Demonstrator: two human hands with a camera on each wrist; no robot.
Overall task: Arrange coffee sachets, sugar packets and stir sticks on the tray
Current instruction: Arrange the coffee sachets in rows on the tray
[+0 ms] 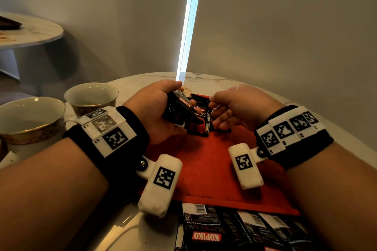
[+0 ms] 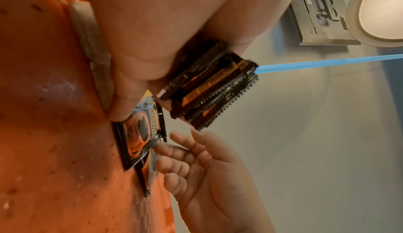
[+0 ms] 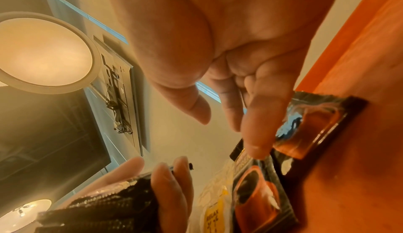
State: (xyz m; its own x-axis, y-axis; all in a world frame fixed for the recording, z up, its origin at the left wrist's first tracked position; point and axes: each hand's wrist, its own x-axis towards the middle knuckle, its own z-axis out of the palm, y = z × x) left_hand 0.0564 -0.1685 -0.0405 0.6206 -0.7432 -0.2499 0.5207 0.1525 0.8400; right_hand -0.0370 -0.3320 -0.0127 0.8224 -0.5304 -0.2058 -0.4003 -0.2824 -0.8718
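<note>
**Dealing coffee sachets onto the tray**

The step in hand looks to be the laying-out of coffee sachets. The left hand has its fingers and thumb curled round a stack of black sachets, held just above the far end of the red tray; the left wrist view shows the serrated ends of the stack sticking out past the fingers. The right hand holds nothing: its fingers are loosely bent, and in the right wrist view one fingertip presses on the corner of a sachet lying on the tray. Two laid sachets lie there side by side and slightly overlapping, near the tray's far edge. A yellow-and-white packet lies just beyond them; whether it is sugar cannot be told. No stir sticks can be made out.

More sachets lie loose on the marble table at the tray's near edge, and two cups stand to the left.

The task seems early: most of the tray is bare. The next move probably calls for the right hand to square the overlapped sachet beside its neighbour, then pinch the top one off the stack without dragging the slick foil ones beneath it.
</note>
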